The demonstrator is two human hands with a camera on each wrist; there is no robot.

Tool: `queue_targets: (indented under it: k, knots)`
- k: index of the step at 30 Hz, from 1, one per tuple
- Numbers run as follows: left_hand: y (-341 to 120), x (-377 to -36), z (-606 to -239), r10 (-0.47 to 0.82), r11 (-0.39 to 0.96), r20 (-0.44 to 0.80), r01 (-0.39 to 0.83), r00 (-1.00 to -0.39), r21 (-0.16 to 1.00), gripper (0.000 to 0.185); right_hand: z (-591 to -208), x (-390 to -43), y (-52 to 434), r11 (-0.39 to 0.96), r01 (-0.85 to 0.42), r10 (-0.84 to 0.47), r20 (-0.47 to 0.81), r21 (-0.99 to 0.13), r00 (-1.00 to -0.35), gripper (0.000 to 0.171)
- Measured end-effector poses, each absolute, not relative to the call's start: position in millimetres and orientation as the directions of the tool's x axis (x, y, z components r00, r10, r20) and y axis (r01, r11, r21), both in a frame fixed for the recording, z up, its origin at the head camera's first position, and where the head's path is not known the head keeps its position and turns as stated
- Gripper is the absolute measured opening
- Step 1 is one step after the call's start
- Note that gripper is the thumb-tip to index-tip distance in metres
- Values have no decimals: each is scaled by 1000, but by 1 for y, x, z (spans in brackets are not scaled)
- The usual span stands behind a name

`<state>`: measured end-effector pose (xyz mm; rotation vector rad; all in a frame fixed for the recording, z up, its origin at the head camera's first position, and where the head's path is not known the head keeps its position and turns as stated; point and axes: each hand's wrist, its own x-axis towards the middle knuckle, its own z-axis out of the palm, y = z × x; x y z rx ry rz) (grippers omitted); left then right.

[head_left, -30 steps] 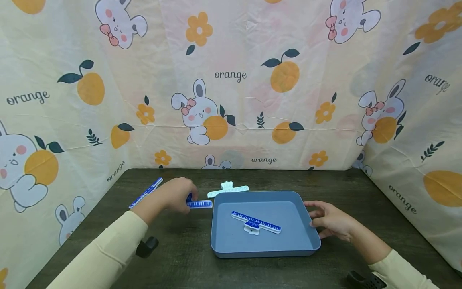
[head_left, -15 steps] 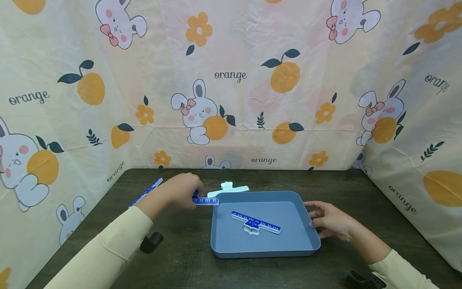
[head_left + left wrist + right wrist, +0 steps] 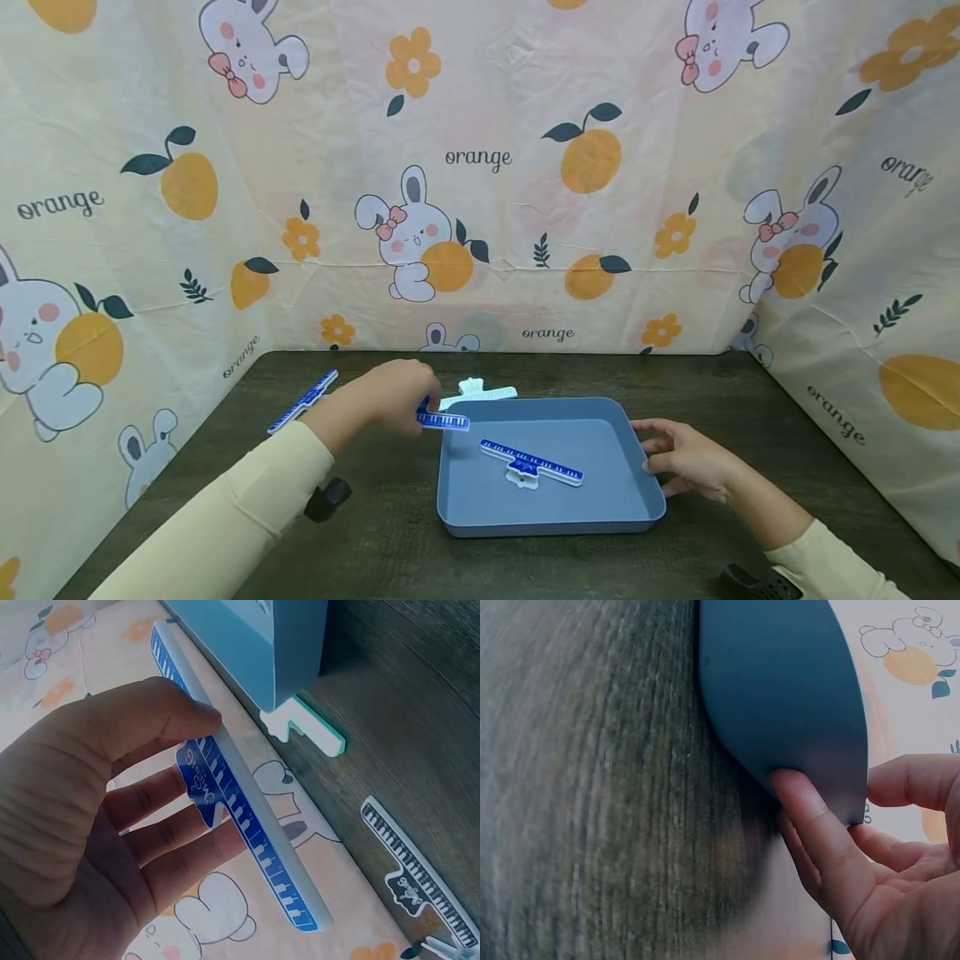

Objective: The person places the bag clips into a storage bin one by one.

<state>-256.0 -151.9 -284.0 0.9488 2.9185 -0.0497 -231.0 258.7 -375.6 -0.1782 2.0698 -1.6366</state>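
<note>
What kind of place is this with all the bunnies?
Probably a small tabletop recording booth, not a real room: a bunny-and-orange cloth hangs round three sides of a dark wooden table, and only a blue tray and some ruler-marked clips lie on it.

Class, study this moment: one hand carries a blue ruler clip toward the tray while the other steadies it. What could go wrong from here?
1. The left hand only pinches the blue clip by one end, over the tray rim; it might slip and drop outside.
2. Dropped in, it may land on the clip in the tray.
3. The right hand merely touches the tray's side, so a knock could slide it.
</note>
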Motion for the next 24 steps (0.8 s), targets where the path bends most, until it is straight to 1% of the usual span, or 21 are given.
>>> queue_targets:
  k: [19, 24]
  knots:
    - [-122, -261, -289, 687, 720, -76, 691, -723, -63, 16, -375, -230, 259, 269, 192, -400, -291, -944, -869, 75]
    - [-113, -261, -292, 690, 715, -89, 696, -718, -74, 15, -375, -230, 259, 262, 193, -406, -289, -945, -867, 75]
